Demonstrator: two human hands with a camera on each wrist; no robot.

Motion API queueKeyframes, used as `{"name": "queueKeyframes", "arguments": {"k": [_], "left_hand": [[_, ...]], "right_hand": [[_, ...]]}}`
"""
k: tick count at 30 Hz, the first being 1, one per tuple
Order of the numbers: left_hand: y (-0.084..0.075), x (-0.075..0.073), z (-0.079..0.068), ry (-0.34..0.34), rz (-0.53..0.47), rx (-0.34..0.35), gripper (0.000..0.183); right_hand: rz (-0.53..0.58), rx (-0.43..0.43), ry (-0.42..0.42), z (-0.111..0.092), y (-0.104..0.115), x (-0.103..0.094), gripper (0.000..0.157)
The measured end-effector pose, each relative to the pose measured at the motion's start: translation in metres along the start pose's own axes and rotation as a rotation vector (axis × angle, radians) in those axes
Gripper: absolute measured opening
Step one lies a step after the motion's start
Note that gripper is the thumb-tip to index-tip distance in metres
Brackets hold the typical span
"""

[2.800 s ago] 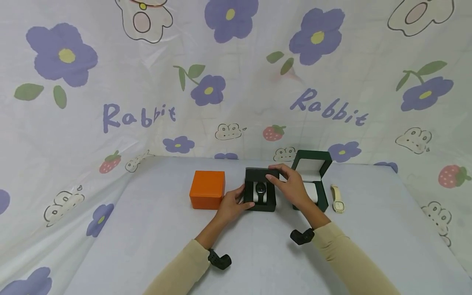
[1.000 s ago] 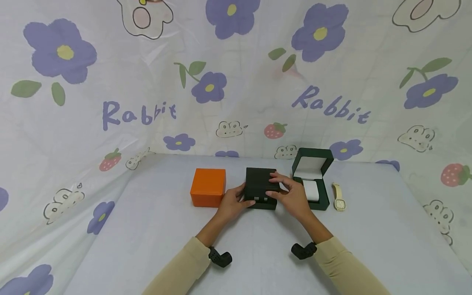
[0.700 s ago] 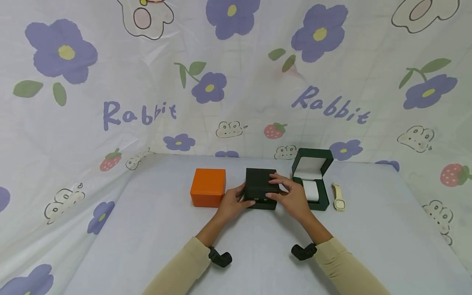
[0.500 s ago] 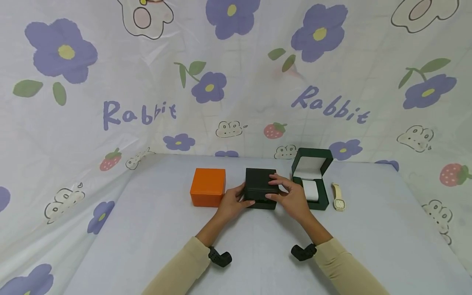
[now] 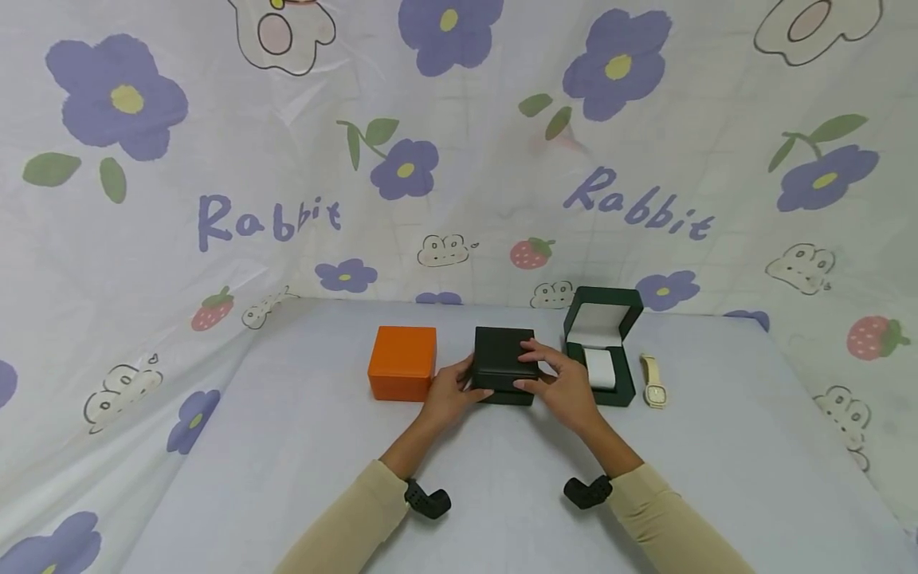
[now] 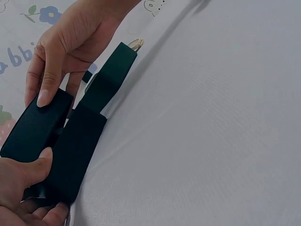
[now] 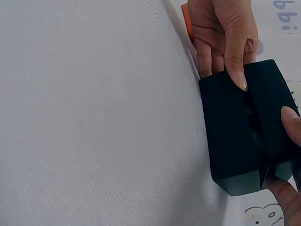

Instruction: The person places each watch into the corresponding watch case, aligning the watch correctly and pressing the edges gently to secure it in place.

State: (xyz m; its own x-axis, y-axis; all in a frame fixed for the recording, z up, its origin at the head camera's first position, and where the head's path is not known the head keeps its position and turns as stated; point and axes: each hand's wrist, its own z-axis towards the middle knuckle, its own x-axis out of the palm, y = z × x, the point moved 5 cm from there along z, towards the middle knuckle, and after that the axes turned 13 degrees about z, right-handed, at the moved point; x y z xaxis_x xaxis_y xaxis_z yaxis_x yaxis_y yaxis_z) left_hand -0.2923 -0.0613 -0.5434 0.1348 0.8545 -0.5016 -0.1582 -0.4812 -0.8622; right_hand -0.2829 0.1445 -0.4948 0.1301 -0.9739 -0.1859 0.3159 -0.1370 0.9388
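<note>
A black watch box (image 5: 502, 351) stands between both hands in the head view, its lid tilted nearly down onto the base. My left hand (image 5: 448, 395) grips the box's left side, thumb at the front. On the lid's right side, my right hand (image 5: 566, 387) holds on with thumb in front and fingers on top. The left wrist view shows a narrow gap between the lid (image 6: 35, 125) and the base (image 6: 77, 150). In the right wrist view the same dark gap (image 7: 254, 122) runs beside the left thumb. Whatever lies inside is hidden.
Left of the black box sits a closed orange box (image 5: 403, 363). On the right stands a dark green watch box (image 5: 625, 383) with its lid raised and a white cushion (image 5: 600, 368) inside. A gold watch (image 5: 654, 383) lies beside it. A patterned curtain (image 5: 459, 215) hangs behind the table.
The right hand has swung the black box's lid forward and down, covering the black watch seen inside earlier. Over the last second the lid sank slightly further; the left hand kept its hold.
</note>
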Motion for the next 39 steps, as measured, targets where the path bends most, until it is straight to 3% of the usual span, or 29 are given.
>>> {"name": "queueKeyframes", "arguments": {"k": [17, 24, 33, 39], "left_hand": [[-0.004, 0.000, -0.003, 0.051, 0.017, -0.018, 0.089], [-0.010, -0.001, -0.008, 0.031, 0.056, 0.001, 0.096], [-0.046, -0.018, -0.018, -0.017, 0.237, -0.003, 0.096], [-0.083, -0.021, -0.021, -0.022, 0.302, 0.156, 0.089]], "right_hand": [[-0.086, -0.069, 0.039, -0.004, 0.003, 0.002, 0.034], [-0.161, -0.084, 0.121, -0.009, 0.010, -0.001, 0.037], [-0.210, -0.080, 0.090, -0.015, 0.040, -0.023, 0.035], [-0.233, -0.063, 0.049, -0.027, 0.058, -0.049, 0.028]]}}
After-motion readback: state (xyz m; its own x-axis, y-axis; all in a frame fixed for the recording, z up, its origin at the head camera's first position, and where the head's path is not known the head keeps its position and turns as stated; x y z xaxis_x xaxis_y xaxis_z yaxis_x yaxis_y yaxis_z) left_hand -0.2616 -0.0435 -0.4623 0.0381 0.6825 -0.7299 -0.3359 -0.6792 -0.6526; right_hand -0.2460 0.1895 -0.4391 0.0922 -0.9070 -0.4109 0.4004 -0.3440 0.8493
